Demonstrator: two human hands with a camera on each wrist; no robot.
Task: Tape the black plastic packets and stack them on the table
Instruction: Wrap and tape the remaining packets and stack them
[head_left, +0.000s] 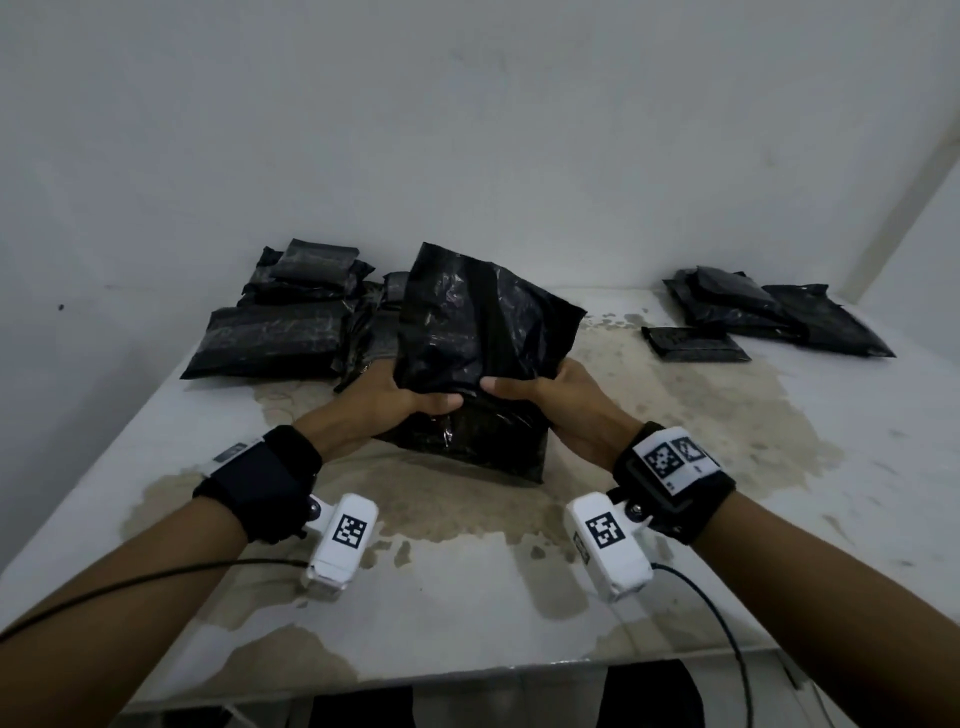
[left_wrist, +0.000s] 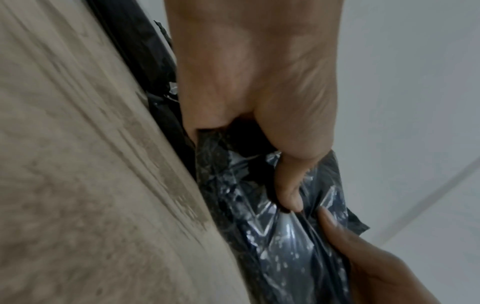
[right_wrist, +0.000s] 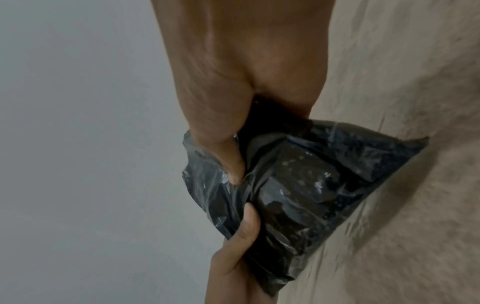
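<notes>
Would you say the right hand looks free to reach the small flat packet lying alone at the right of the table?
Probably not yet: the right hand grips the held packet. The path to the small flat packet looks unobstructed.

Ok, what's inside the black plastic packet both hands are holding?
Cannot see: the opaque black plastic packet hides its contents. Only a blocky bulge shows in the right wrist view. Left hand and right hand grip it above the stained white table.

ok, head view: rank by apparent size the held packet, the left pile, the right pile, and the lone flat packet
1. Left pile and held packet: look alike in size; the packet is nearer the camera, so unsure.
2. Right pile.
3. Lone flat packet, smallest.
</notes>
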